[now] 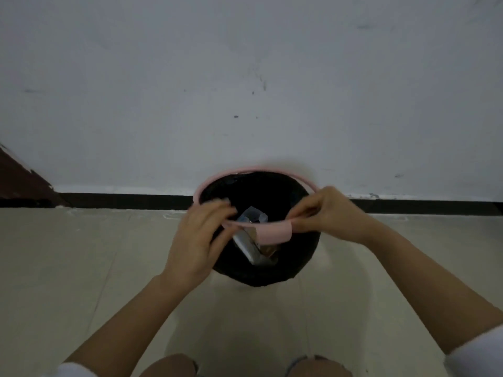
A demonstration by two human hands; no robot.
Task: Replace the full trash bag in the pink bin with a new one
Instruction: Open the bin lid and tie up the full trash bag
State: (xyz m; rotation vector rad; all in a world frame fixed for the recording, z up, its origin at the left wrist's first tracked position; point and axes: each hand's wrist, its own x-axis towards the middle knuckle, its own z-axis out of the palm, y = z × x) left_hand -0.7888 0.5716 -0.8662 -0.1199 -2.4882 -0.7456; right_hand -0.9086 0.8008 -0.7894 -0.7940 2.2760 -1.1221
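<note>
most of the view is filled by a pale wall [245, 77], marked here and there by small dark scuffs and specks. its foot is edged by a black skirting strip [122, 201] (flecks of white paint are seen along its upper edge). below it a floor [81, 268] of large beige tiles is laid, with faint joints running toward the viewer. a dark reddish-brown surface [19, 180] is seen at the far left edge. the light is dim and even
</note>
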